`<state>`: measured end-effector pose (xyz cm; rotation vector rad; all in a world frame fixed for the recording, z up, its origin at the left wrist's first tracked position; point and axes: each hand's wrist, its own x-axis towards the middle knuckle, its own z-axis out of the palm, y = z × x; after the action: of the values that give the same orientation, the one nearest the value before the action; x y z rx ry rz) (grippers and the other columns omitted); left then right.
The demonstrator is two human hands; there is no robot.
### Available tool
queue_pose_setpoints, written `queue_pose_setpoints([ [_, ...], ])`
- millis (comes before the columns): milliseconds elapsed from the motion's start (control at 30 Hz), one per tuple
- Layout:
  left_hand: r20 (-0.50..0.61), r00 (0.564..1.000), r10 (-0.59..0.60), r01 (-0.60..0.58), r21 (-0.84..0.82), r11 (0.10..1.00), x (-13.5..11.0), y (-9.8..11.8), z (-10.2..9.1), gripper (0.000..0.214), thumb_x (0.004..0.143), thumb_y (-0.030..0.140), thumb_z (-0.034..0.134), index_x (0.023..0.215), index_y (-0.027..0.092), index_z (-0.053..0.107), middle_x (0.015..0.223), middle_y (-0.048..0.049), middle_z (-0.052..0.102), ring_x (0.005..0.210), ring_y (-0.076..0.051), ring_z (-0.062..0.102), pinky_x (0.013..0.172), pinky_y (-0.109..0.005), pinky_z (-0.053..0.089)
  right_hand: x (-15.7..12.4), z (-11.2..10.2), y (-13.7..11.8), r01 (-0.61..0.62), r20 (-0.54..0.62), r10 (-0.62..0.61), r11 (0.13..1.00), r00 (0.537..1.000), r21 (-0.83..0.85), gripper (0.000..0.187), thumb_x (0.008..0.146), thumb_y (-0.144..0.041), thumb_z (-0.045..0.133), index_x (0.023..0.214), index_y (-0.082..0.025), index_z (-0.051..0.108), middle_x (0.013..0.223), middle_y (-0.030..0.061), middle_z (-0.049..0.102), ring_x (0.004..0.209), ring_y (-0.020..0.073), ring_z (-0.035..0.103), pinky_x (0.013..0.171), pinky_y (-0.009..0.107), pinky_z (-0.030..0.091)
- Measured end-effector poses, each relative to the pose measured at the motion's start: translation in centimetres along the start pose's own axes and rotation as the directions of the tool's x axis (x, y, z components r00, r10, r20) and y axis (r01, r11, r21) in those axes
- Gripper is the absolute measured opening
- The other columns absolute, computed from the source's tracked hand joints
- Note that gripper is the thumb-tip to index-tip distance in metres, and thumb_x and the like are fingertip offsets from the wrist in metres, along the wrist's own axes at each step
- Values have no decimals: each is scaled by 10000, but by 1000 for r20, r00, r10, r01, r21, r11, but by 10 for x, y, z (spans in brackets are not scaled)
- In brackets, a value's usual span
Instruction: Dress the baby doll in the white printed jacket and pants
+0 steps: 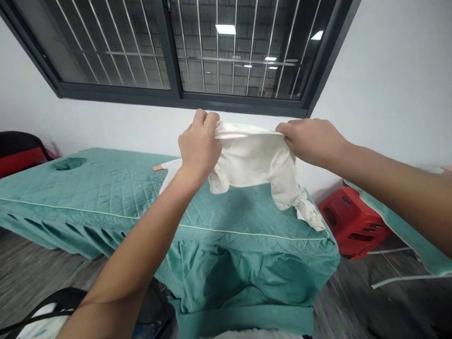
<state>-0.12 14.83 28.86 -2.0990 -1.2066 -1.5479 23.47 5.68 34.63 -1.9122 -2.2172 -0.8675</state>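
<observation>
My left hand [200, 143] is closed on one upper corner of a small white garment [249, 162]. At the opposite upper corner, my right hand [310, 141] pinches the same garment. Its top edge is stretched taut between them, and two short tube-like parts hang at the sides. I cannot tell whether these are sleeves or legs. A crumpled whitish cloth [310, 212] rests below its right side on the green quilted bed [116, 181]; whether the two are joined is unclear. Behind my left forearm lies a doll [171, 167] in white, mostly hidden, one small hand showing.
The bed has a face hole [68, 163] at its left end and stands along a white wall under a barred window [233, 52]. A red plastic stool [353, 221] stands at its right. A green-covered edge [406, 235] juts in farther right. A black bag [63, 301] sits at lower left.
</observation>
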Motion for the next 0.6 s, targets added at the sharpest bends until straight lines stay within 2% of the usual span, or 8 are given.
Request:
queue_pose_setpoints([
  [67,-76,997,17,-26,-119,993,4,-9,5,340,812,63,460,1082,230,583,1131,-49,636,1062,-203,609,829,-289,489,0,-2,5,-43,-39,41,998,998,-44,292,919,-176,376,1044,-180,640,933,78,666,841,215,621,683,320,393],
  [133,-78,996,30,-47,-222,974,5,-19,11,370,800,56,446,1099,223,587,1092,-35,659,1034,-181,611,853,-278,486,-2,1,9,-78,-58,75,995,996,-56,305,895,-148,375,1029,-179,646,957,83,669,879,228,624,694,322,399],
  [267,56,998,-27,44,-334,942,-1,-36,25,386,802,72,415,1104,221,606,956,-6,695,857,-142,626,791,-248,480,-9,22,25,-130,-61,136,988,989,86,339,829,-125,394,1021,-195,665,1001,73,691,898,238,625,699,315,409],
  [367,144,977,-157,194,-290,937,-11,-48,32,291,833,155,450,1058,217,624,929,-15,710,832,-158,631,771,-258,479,-18,48,42,-179,-37,197,945,980,273,371,778,-124,403,1014,-191,681,978,70,711,896,238,631,712,307,426],
  [467,313,908,-278,333,-138,933,-27,-59,38,242,844,269,498,1028,201,641,923,-49,723,844,-202,647,784,-296,492,-31,80,54,-256,21,278,849,960,462,391,732,-126,407,991,-191,692,958,59,723,891,230,640,742,297,449],
  [533,449,834,-321,360,-3,933,-42,-66,44,278,845,301,495,1049,193,650,976,-81,730,907,-241,661,840,-335,494,-42,105,57,-328,96,330,779,939,534,386,728,-143,409,987,-186,692,961,54,726,874,223,644,742,286,461],
  [600,582,741,-335,343,100,934,-58,-72,53,323,857,325,476,1086,183,654,1062,-110,728,1004,-273,661,900,-352,482,-51,133,57,-394,217,329,742,919,543,364,750,-170,411,985,-170,690,945,58,728,842,215,646,721,272,468],
])
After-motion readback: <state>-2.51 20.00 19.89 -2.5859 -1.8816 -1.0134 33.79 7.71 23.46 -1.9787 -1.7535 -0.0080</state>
